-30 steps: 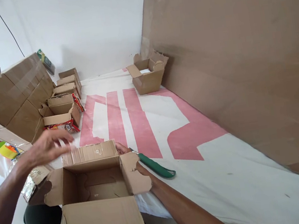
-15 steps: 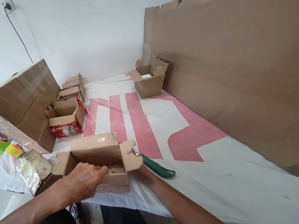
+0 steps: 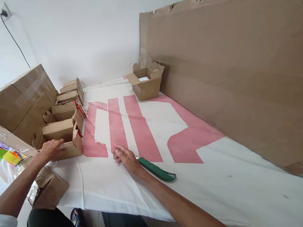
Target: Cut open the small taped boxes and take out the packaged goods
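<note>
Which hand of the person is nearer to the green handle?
Right: the right hand is close beside the green handle; the left hand is farther left, at an open box.

- Table-like surface under white cloth with flat pink-red shapes [image 3: 107, 180], centre to lower right of frame; cloth creased, a few dark specks at lower right.
- Left of centre: open-topped brown cardboard box, flaps raised [image 3: 73, 150]; foremost in row of smaller brown cardboard boxes [image 3: 67, 97] running back toward the wall.
- Lower left, near front edge: brown carton with shiny wrap [image 3: 51, 189].
- Centre: long tool with green handle [image 3: 158, 169], lying aslant.
- Upper centre: open brown box, white inside [image 3: 148, 87].
- Right: large brown cardboard panel [image 3: 233, 72], lower edge along cloth.
</note>
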### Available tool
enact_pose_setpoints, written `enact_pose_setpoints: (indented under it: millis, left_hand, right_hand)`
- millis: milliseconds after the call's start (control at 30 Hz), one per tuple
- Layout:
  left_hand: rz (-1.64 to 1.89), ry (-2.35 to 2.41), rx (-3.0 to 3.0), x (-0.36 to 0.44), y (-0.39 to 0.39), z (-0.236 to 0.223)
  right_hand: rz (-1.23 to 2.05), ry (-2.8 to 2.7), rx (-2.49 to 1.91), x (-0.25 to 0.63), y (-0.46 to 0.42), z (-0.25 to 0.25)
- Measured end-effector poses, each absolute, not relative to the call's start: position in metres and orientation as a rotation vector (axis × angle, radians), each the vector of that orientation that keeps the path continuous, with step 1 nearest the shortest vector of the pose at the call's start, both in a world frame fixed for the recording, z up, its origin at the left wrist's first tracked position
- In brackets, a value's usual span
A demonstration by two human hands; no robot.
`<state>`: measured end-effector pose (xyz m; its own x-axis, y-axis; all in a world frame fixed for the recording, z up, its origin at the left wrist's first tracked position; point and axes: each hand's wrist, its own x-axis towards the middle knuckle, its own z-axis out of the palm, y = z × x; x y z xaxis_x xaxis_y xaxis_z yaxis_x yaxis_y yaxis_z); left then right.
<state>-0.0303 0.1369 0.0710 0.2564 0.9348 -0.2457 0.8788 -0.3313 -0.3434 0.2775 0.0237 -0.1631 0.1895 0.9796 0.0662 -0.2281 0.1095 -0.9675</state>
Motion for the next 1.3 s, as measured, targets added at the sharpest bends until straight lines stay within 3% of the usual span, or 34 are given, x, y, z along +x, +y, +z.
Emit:
enact_pose_setpoints:
  millis: [767,1300]
  left_hand:
    - [0.537,-1.694,-2.296,-0.008,0.224,0.055]
    - [0.494,-1.679,-2.271,-0.013,0.225,0.047]
  right_hand:
    - [1.153,-1.001,-1.081,0.281,0.017,-0.164]
    - [1.151,-1.021,-1.073,0.281,0.019,-0.166]
